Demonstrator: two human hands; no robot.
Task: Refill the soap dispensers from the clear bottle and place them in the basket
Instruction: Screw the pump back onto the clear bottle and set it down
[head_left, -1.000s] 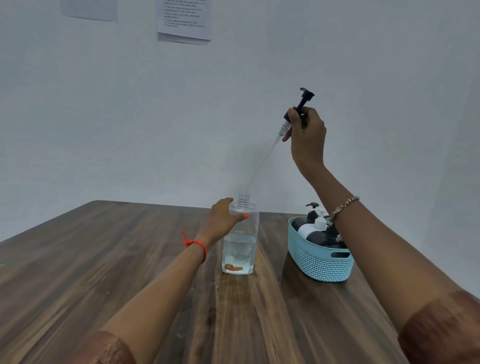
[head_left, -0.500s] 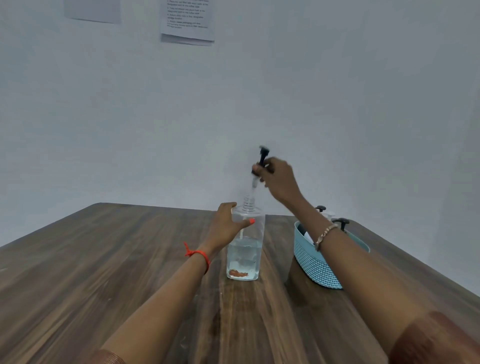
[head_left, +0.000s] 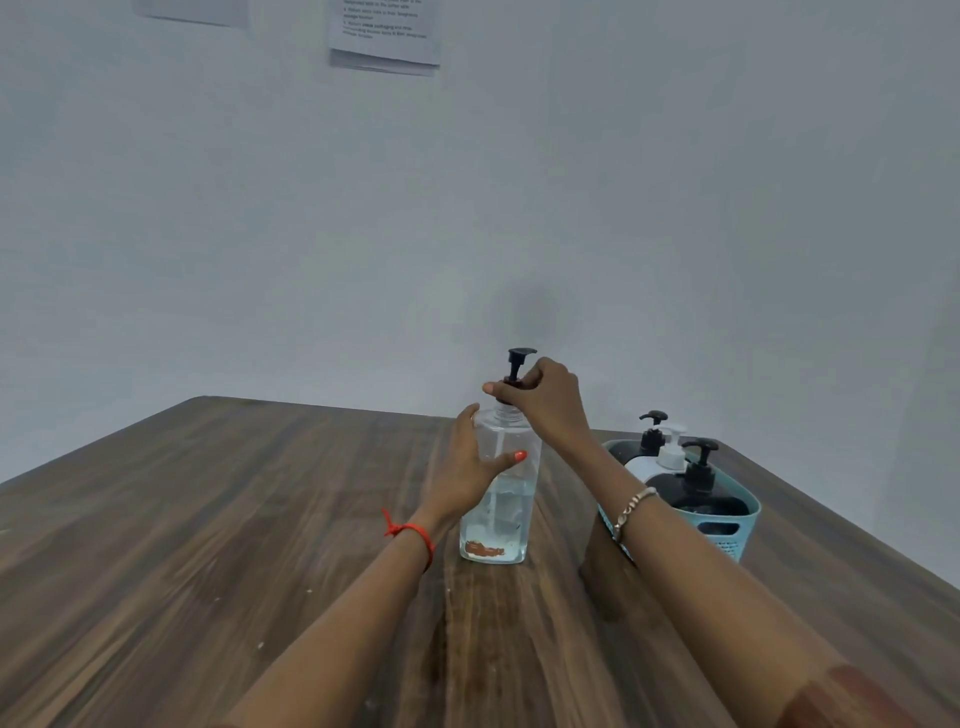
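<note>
Dk-brown wood-grain table: clear bottle w/ blk pump & rust-brown speck at base, teal lattice basket nr right edge w/ blk dispensers & white dispenser, red wrist thread.

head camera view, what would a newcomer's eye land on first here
The clear square plastic bottle, part full of clear liquid, stands on the brown wooden table; the left hand grips its side while the right hand pinches the black pump top at its neck. Right of it, a teal perforated plastic basket holds black and white pump dispensers.
</note>
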